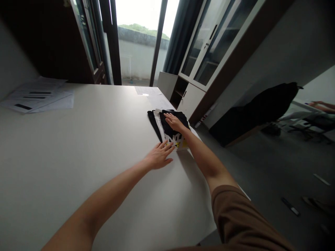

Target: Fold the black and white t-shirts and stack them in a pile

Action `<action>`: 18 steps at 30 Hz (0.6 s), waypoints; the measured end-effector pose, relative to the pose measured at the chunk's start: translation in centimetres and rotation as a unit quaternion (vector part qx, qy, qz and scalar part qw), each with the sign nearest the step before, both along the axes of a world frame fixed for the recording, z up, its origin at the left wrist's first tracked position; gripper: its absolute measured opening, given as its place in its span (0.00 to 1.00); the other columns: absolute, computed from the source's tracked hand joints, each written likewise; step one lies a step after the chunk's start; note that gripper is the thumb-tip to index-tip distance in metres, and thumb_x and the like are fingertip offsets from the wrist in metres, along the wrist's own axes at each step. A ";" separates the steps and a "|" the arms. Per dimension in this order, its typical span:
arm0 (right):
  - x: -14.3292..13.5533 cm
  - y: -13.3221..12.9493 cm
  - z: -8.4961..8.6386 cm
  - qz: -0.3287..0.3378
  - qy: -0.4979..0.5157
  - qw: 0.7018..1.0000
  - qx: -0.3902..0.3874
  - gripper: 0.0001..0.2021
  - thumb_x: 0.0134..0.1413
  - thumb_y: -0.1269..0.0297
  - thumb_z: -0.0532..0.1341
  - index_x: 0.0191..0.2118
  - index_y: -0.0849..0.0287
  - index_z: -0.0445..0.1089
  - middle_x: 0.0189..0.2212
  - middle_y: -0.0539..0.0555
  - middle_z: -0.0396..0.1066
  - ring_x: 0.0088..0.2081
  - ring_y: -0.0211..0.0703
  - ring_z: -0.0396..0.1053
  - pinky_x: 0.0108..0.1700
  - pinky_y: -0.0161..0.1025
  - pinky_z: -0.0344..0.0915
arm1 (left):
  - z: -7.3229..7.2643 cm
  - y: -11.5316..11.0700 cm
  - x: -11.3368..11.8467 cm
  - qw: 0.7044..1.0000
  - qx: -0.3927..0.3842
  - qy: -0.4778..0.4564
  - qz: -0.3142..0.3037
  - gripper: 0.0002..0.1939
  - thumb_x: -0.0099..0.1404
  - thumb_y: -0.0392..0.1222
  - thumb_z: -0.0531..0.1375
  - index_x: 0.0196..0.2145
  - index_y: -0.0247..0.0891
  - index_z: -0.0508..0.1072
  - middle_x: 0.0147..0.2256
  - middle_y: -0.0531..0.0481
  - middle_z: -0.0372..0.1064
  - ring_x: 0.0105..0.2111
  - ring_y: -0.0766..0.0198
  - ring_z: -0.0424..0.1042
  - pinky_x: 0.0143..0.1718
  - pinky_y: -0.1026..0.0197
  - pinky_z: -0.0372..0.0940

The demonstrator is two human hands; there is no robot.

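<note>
A small stack of folded clothes (156, 122), black and white with a bold printed front, lies at the right edge of the white table (104, 139). On its black top layer rests my right hand (175, 122), palm down with the fingers stretched out. My left hand (159, 156) is spread at the near side of the stack, its fingertips at the white part with black lettering and yellow marks. Neither hand grips anything that I can see. The lower layers are partly hidden by my hands and forearm.
Printed papers (49, 96) lie at the table's far left, and more sheets (150, 94) at its far right corner. White cabinets (192, 99) stand beyond the right edge. A black draped shape (251, 111) is farther right, and a person's arm (324, 105) shows at the far right.
</note>
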State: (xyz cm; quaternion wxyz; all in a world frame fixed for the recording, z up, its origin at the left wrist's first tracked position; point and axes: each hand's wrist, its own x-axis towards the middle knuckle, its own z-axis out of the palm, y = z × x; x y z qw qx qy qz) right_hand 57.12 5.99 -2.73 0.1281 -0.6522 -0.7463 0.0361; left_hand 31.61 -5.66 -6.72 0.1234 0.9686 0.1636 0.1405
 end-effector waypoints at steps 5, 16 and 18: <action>3.3 -8.2 -2.8 -0.054 -0.033 0.996 0.061 0.30 0.73 0.47 0.44 0.73 0.55 0.55 0.73 0.58 0.48 0.73 0.57 0.45 0.70 0.61 0.49 | -0.1 -0.2 0.0 1.000 0.011 -0.001 0.010 0.35 0.75 0.57 0.49 0.73 0.42 0.50 0.74 0.49 0.42 0.73 0.47 0.38 0.70 0.43 0.45; 3.1 -13.2 -3.5 -0.071 -0.067 0.990 0.098 0.29 0.73 0.50 0.45 0.73 0.52 0.54 0.73 0.55 0.49 0.73 0.53 0.47 0.71 0.57 0.49 | -0.2 -0.4 -0.1 1.000 0.007 0.021 0.017 0.36 0.75 0.57 0.49 0.74 0.43 0.47 0.75 0.50 0.36 0.74 0.49 0.35 0.71 0.43 0.43; 2.5 -13.3 -3.4 -0.063 -0.058 0.993 0.086 0.28 0.73 0.52 0.45 0.72 0.52 0.56 0.72 0.55 0.51 0.72 0.51 0.49 0.71 0.55 0.50 | -0.3 -0.7 -0.1 0.999 0.000 0.026 0.019 0.36 0.75 0.56 0.48 0.74 0.43 0.46 0.75 0.49 0.34 0.74 0.49 0.34 0.71 0.41 0.41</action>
